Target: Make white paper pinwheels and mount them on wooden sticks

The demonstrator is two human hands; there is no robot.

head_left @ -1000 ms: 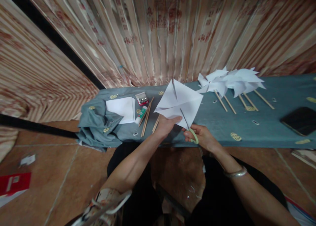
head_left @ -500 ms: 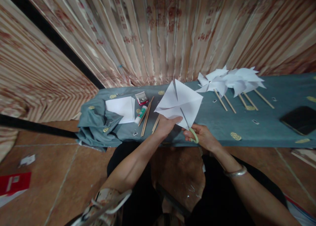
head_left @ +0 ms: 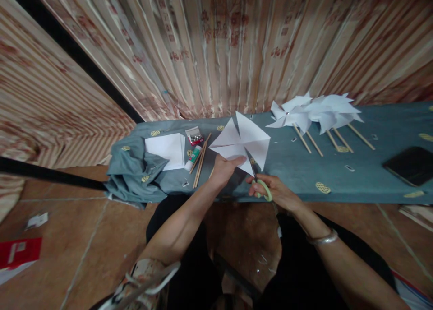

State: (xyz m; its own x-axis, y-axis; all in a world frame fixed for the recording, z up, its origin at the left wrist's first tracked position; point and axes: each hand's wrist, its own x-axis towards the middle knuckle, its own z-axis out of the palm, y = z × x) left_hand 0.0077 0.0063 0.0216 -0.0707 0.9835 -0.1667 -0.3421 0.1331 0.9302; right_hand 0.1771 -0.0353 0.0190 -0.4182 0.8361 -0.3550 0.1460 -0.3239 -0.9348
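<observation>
A white square of paper (head_left: 255,141) is pinched at its lower left by my left hand (head_left: 225,169), thumb on top. Slits run from its corners toward the middle. My right hand (head_left: 272,189) grips a pair of scissors (head_left: 265,190) with light green handles. Their dark blades lie in the slit at the paper's lower right, where the cut edges stand apart. To the left of the paper are several wooden sticks (head_left: 200,163), a glue stick (head_left: 192,157) and a small red-and-white box of metal pins (head_left: 194,136).
A stack of white paper (head_left: 165,151) lies at the left of the cloth-covered table (head_left: 304,165). Several paper pinwheels (head_left: 318,111) on sticks rest at the back right. A dark flat object (head_left: 411,165) lies at the right end. A pleated curtain (head_left: 219,53) hangs behind.
The paper has shifted slightly left and turned, and its lower-right slit has opened into a gap. The scissors have drawn back a little toward me.
</observation>
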